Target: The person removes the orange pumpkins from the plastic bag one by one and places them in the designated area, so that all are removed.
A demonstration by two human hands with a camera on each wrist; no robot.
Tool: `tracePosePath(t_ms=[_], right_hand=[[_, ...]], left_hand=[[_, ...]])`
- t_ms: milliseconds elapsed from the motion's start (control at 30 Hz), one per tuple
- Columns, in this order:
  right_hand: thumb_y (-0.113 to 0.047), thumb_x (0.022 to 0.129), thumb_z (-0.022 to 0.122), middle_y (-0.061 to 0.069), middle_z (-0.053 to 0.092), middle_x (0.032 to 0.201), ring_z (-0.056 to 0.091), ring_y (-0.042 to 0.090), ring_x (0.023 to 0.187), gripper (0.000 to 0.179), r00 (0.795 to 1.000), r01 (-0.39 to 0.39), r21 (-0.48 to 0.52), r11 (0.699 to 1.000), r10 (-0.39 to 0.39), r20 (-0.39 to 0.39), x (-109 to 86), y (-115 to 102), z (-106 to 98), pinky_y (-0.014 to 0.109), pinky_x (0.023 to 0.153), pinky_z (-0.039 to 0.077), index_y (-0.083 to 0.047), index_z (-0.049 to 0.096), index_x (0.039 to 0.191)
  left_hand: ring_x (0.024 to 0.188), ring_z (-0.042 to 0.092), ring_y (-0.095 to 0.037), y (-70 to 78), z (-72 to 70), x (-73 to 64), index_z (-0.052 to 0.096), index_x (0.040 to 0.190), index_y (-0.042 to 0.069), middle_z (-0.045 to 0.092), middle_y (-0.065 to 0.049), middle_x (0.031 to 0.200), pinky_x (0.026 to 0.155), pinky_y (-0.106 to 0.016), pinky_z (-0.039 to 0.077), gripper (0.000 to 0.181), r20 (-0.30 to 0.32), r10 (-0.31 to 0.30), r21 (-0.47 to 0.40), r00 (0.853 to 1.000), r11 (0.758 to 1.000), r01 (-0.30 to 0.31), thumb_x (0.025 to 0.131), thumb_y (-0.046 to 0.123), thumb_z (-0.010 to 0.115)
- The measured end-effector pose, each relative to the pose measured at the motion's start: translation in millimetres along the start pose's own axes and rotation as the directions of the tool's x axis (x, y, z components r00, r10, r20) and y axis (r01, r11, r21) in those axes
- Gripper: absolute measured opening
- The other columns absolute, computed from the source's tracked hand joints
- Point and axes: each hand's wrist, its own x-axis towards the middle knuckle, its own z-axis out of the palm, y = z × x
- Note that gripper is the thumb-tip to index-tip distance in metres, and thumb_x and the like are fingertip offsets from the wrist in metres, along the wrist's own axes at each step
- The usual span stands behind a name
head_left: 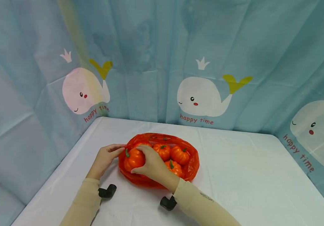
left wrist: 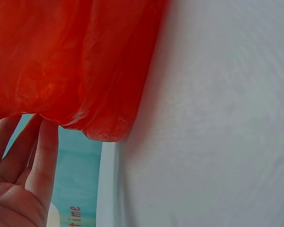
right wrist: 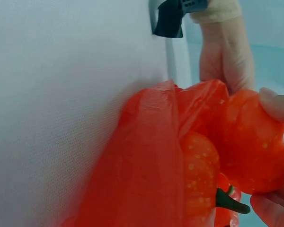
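In the head view a red plastic bag sits with its mouth spread open on the white table, several small orange pumpkins with green stems inside. My right hand grips one pumpkin at the bag's left side, thumb on the near side and fingers over the top. The right wrist view shows this pumpkin between thumb and fingers, beside the bag's rim. My left hand pinches the bag's left rim. In the left wrist view its fingers reach up to the red plastic, fingertips hidden behind it.
The white table extends to both sides of the bag. Behind it hangs a blue curtain printed with whales. A black camera mount sits at the left wrist, another black mount at the right.
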Motion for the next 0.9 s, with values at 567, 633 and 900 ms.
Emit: tracePosePath(t_ms=[567, 633, 900], right_hand=[[-0.036, 0.076, 0.086, 0.001, 0.052, 0.147, 0.050, 0.023, 0.134, 0.077, 0.998, -0.015, 0.149, 0.989, 0.025, -0.063, -20.2, 9.2, -22.2, 0.050, 0.103, 0.050, -0.015, 0.051, 0.141], [-0.036, 0.075, 0.087, 0.001, 0.052, 0.147, 0.049, 0.023, 0.134, 0.077, 0.997, -0.008, 0.164, 0.986, 0.021, -0.079, -22.5, 10.5, -25.0, 0.050, 0.103, 0.050, -0.015, 0.052, 0.141], [-0.034, 0.075, 0.087, -0.002, 0.051, 0.148, 0.049, 0.021, 0.134, 0.079, 0.992, 0.002, 0.184, 0.983, 0.021, -0.125, -33.1, 12.9, -39.9, 0.047, 0.100, 0.053, -0.017, 0.050, 0.143]], left_hand=[[0.125, 0.054, -0.025, -2.9, 0.9, 1.1, 0.065, 0.132, 0.013, 0.064, -0.010, 0.135, 0.107, -0.045, 0.047, 0.054, -0.011, -0.011, 0.003, 1.000, 1.000, 0.011, 0.094, 0.052, 0.062], [0.123, 0.055, -0.024, -3.4, 1.4, 1.4, 0.065, 0.132, 0.013, 0.065, -0.010, 0.134, 0.106, -0.043, 0.048, 0.053, -0.010, -0.009, 0.002, 1.000, 1.000, 0.009, 0.094, 0.051, 0.062], [0.114, 0.059, -0.019, -2.4, 1.3, 1.7, 0.067, 0.130, 0.013, 0.067, -0.008, 0.131, 0.098, -0.030, 0.049, 0.051, -0.017, -0.009, 0.007, 1.000, 1.000, 0.009, 0.095, 0.049, 0.063]])
